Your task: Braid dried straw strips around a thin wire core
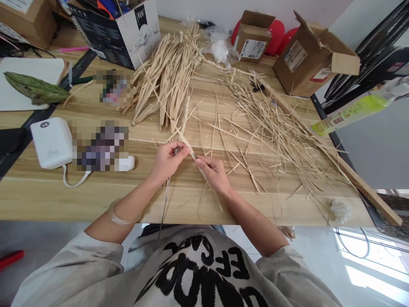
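Note:
Near the table's front middle, my left hand (171, 158) pinches a pale dried strip (184, 140) between thumb and fingers. Close beside it on the right, my right hand (212, 170) is closed on the lower part of the same strip, which slants down between the two hands. A thin metal wire or needle (166, 198) hangs below my left hand. Just beyond the hands lies a large bundle of dried strips (166, 76). To the right, thin loose straw pieces (271, 128) spread over the wooden table (105, 200).
At the back stand a printed box (139, 32), a small carton (254, 38) and an open carton (303, 59). A white power bank (51, 143) with a cable lies left. A wooden bar (370, 187) and a yellow-green bottle (354, 111) are at the right edge.

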Available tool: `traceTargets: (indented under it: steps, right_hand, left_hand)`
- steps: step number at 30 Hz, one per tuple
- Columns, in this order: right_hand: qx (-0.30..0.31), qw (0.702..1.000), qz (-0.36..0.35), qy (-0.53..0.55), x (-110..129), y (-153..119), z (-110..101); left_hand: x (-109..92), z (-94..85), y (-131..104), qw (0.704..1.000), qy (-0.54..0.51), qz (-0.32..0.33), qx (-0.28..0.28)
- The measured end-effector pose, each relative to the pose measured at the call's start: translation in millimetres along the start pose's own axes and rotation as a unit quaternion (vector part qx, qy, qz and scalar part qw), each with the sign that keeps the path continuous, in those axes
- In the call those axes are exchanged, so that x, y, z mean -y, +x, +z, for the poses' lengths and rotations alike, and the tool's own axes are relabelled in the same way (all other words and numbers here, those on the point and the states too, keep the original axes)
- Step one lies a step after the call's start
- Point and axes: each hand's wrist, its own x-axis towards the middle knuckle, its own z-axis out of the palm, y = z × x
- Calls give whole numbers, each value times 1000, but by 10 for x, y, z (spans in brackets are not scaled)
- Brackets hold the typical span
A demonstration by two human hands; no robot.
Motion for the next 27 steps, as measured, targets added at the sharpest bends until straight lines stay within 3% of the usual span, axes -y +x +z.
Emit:
traceTargets:
  steps: [6,15,27]
  right_hand:
    - [-7,1000,-5,3,2,-21,7]
    - [-15,1000,-5,0,27,-10,-21]
    - [-24,1000,-16,-3,39,-19,-6]
  left_hand:
    - [10,12,-3,1000,6,10,13]
    - [51,33,-9,999,-33,-25,-3]
    - [87,37,-15,999,-3,-17,34]
